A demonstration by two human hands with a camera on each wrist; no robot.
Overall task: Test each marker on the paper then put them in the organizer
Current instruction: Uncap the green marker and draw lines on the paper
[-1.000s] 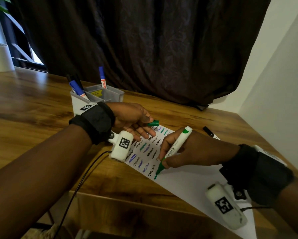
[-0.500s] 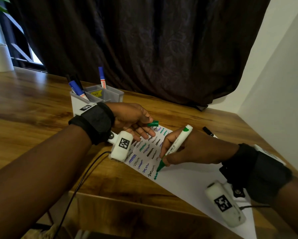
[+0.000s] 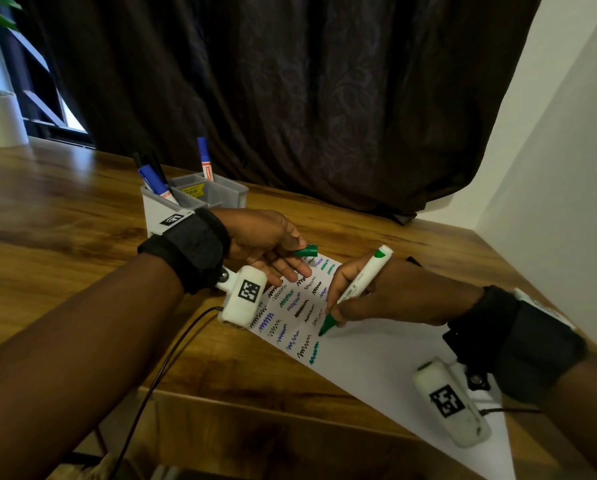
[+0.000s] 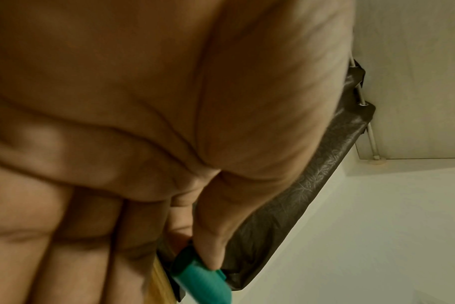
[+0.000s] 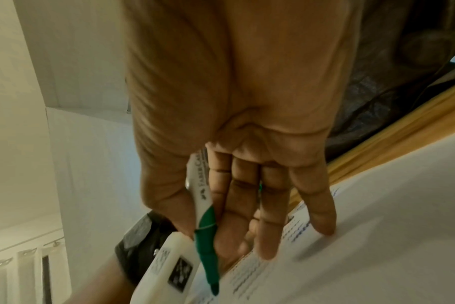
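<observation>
My right hand holds an uncapped white and green marker in a writing grip, its green tip just above the white paper near a fresh green squiggle. In the right wrist view the marker sits between thumb and fingers, with the little finger on the paper. My left hand rests fingers on the paper's far corner and pinches the green cap with thumb and forefinger; the cap shows under the thumb. The grey organizer stands behind my left wrist.
Several blue and black markers stand in the organizer. A black marker lies on the wooden table behind my right hand. A dark curtain hangs behind, a white wall to the right. The table's front edge runs below the paper.
The right hand drew a green squiggle at the paper's near edge, then lifted the marker tip up and away from it. The left hand stayed put with the cap.
</observation>
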